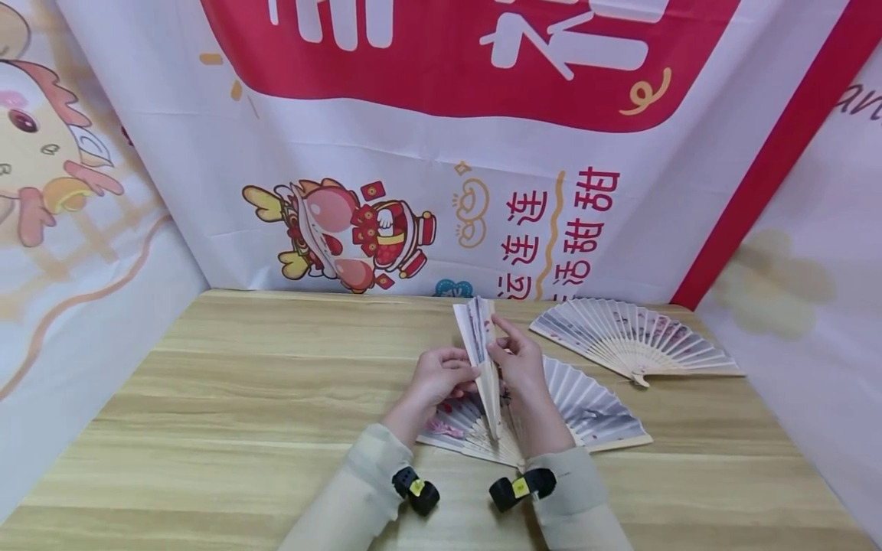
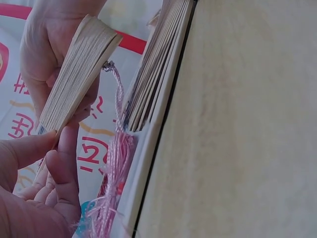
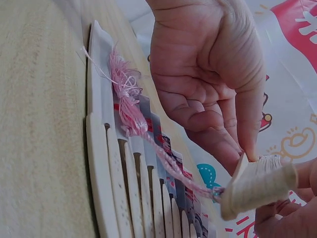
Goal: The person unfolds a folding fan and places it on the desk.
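Closed fan (image 1: pixel 480 344), pinched by left hand (image 1: pixel 441 379) and right hand (image 1: pixel 518 360); risk: tassel (image 3: pixel 143 131) may snag open fan (image 1: pixel 586 409) beneath.

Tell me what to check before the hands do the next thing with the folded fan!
1. Left hand holds the folded fan: ok.
2. Right hand holds it too: ok.
3. Fan folded all the way: cannot tell; its top looks a little spread.
4. Pink tassel free of the fingers: ok, though it lies on the open fan below.
5. Other open fan out of the way: ok.
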{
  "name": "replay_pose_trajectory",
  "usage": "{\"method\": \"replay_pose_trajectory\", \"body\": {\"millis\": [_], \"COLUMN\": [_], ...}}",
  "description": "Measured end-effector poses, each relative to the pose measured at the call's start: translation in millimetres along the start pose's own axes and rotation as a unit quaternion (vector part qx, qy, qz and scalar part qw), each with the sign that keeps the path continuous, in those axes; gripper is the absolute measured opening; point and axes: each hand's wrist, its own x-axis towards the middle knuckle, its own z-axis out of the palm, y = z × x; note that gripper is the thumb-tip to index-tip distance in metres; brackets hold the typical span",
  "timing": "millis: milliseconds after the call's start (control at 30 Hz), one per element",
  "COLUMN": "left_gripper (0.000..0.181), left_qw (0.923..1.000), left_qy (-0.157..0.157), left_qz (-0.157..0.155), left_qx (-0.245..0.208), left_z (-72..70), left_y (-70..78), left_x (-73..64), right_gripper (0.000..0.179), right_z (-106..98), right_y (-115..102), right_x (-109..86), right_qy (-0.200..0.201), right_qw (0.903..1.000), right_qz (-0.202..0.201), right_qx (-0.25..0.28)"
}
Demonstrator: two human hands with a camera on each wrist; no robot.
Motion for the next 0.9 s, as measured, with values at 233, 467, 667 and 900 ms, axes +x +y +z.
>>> {"method": "replay_pose_trajectory", "body": {"millis": [233,467,667,900], "left_gripper": [0.031,0.032,0.034,0.035], "left_qw": [1.0000,0.9999,0.9999,0.9999], "left_qy": [0.000,0.002,0.000,0.011], "left_qz": [-0.005,-0.007,-0.002,-0.004], "left_qx": [-0.006,-0.011,-0.014,-0.011], "left_z": [-1.7,-3.7,-5.6,-6.5], "left_y": [-1.0,-1.7,-4.6,-5.9], "left_x": [1.1,2.7,3.8,4.7], "right_gripper": [0.050,0.051,0.052,0.052], "right_z": [-2.2,-4.1,-4.1,-5.7], "right_y": [1.6,3.6,5.2,7.0], "right_x": [1.4,3.0,4.6,6.3], "right_qy": [0.012,0.032,0.040,0.041], "right_qw": [0.9998,0.9994,0.9992,0.9989], "right_qz": [-0.016,-0.008,-0.006,0.005], "right_qx": [-0.009,-0.010,0.001,0.020]}}
